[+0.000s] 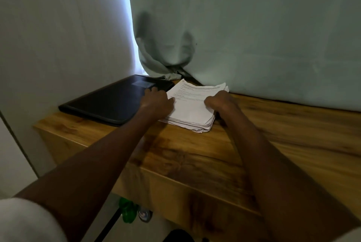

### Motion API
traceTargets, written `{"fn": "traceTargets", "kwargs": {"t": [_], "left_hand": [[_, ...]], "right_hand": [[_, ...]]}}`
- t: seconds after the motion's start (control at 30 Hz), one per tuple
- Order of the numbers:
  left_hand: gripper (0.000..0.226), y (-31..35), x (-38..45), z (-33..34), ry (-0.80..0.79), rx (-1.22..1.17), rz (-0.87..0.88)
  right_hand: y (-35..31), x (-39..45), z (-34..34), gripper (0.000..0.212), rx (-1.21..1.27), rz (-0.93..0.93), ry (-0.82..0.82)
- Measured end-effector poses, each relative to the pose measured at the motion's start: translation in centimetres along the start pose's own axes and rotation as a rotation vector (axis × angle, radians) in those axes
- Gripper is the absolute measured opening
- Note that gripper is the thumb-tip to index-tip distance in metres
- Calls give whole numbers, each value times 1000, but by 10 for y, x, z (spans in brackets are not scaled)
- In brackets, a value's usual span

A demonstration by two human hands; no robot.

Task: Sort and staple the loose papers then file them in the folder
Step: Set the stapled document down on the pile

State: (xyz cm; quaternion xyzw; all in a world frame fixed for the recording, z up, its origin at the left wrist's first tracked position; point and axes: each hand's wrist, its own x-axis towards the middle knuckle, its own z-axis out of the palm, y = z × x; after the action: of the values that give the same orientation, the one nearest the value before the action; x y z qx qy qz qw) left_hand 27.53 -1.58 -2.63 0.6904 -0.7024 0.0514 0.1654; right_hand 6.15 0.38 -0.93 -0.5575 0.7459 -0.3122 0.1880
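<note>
A thick stack of loose printed papers (192,111) lies at the back of the wooden table (273,134), next to a shut black folder (115,101) on its left. My left hand (157,101) grips the stack's left edge, with its fingertips reaching over the folder's near corner. My right hand (219,101) holds the stack's right edge, thumb on top of the sheets. No stapler shows in the frame.
A pale curtain (254,36) hangs right behind the table, and its bunched fold touches the folder's far edge. The table's left edge runs close beside the folder. On the floor below lie a green item (128,210) and a small round object (145,215).
</note>
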Motion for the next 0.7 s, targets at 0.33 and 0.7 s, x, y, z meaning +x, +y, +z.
{"fn": "traceTargets", "kwargs": {"t": [0.33, 0.7], "left_hand": [[56, -2, 3, 4, -16, -40, -75], [57, 6, -6, 4, -21, -54, -111]], "right_hand": [[-11, 19, 1, 29, 418, 136, -127], [3, 19, 2, 47, 624, 241, -116]]}}
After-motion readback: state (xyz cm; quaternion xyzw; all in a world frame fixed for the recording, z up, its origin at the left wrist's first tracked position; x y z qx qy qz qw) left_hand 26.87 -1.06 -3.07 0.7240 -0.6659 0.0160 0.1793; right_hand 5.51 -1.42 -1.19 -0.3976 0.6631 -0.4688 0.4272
